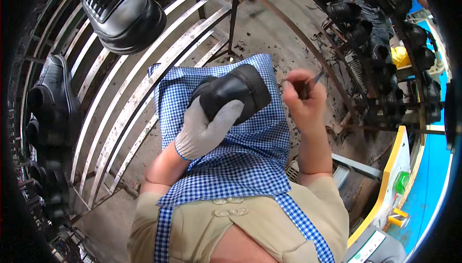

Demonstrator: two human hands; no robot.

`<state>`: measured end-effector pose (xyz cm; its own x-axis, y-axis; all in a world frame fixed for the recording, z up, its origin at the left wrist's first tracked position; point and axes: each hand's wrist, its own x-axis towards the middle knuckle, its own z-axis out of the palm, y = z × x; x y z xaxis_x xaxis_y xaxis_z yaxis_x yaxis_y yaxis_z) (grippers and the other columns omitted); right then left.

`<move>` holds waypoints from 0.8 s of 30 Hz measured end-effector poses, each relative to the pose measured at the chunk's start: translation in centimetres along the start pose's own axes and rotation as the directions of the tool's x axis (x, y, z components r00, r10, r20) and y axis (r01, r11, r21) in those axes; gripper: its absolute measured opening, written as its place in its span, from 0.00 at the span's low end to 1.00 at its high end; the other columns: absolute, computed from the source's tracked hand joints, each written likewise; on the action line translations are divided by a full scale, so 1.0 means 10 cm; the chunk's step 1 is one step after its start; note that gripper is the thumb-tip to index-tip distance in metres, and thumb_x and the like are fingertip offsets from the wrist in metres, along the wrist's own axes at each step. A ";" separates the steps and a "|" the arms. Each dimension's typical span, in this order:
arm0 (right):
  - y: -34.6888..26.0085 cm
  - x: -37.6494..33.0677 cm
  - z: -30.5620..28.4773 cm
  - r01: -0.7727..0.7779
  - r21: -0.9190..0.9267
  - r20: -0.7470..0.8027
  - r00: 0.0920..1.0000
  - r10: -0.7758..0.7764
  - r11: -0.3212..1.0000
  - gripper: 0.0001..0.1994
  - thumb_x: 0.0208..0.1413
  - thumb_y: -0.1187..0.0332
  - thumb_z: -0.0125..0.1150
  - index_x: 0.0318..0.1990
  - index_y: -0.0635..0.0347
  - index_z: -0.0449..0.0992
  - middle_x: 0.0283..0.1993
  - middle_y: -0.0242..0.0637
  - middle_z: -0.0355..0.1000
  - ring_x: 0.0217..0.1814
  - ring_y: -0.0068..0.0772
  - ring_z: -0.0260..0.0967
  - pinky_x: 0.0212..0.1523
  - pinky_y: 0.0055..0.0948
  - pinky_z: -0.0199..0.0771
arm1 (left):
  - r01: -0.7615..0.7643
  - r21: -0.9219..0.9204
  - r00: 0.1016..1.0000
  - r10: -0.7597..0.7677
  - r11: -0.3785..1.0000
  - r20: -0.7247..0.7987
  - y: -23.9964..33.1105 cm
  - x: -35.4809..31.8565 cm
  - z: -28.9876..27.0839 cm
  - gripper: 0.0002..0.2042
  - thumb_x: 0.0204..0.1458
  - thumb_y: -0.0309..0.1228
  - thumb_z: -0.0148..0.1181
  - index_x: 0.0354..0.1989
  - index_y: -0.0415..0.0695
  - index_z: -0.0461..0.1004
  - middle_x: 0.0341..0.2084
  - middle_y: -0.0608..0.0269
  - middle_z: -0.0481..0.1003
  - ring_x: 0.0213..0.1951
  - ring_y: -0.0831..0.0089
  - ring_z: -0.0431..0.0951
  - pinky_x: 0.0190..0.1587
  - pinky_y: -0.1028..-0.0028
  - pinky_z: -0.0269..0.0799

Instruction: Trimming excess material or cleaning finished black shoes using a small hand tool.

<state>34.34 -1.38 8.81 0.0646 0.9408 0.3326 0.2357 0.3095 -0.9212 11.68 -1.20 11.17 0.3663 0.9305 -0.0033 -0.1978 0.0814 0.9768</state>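
My left hand (208, 129), in a pale grey knitted glove, is wrapped round a black shoe (237, 92). The shoe is tilted above my lap, over a blue-and-white checked apron (236, 166). Its far end points up and to the right, and the glove covers part of its near side. Bare and slightly smeared by motion, my right hand (306, 103) is raised to the right of the shoe, apart from it. Its fingers are closed round a small dark pointed tool (316, 78), whose tip sticks out to the upper right; its exact kind cannot be made out.
A slatted metal rack (144, 77) curves along the left, with a black shoe (125, 17) at its top and another shoe (57, 89) farther left. Several dark shoes fill a rack (358, 32) at the right. Beyond a yellow-edged board (385, 186) lies a blue surface (426, 186).
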 end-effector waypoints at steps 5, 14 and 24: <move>-0.19 0.04 0.20 0.026 -0.018 0.231 0.973 -0.021 1.000 0.21 0.47 0.71 0.70 0.50 0.58 0.73 0.35 0.30 0.65 0.29 0.16 0.59 0.28 0.17 0.59 | 0.099 -0.525 0.995 -0.100 0.845 0.026 -0.07 -0.05 0.03 0.20 0.61 0.37 0.49 0.58 0.39 0.66 0.49 0.57 0.74 0.51 0.70 0.75 0.55 0.70 0.70; -0.26 -0.09 0.23 0.232 -0.281 0.062 0.973 -0.224 0.931 0.20 0.54 0.76 0.61 0.56 0.55 0.74 0.38 0.40 0.68 0.34 0.30 0.70 0.34 0.24 0.70 | 0.158 -0.749 0.977 -0.213 0.643 0.023 0.10 0.08 0.16 0.20 0.63 0.39 0.46 0.58 0.38 0.65 0.50 0.56 0.74 0.52 0.67 0.75 0.57 0.69 0.69; -0.56 -0.20 0.25 0.125 -0.438 0.099 0.991 -0.090 0.890 0.19 0.54 0.82 0.58 0.53 0.57 0.76 0.37 0.39 0.68 0.32 0.29 0.69 0.33 0.23 0.70 | -0.035 -0.181 0.978 -0.004 0.983 -0.211 -0.15 0.23 0.31 0.15 0.64 0.36 0.49 0.51 0.39 0.73 0.41 0.63 0.77 0.42 0.77 0.76 0.45 0.75 0.72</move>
<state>30.44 -4.67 12.79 -0.0530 0.9181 0.3927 0.6427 0.3324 -0.6903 15.62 -0.26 10.35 0.1671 0.9846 -0.0519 -0.3723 0.1118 0.9214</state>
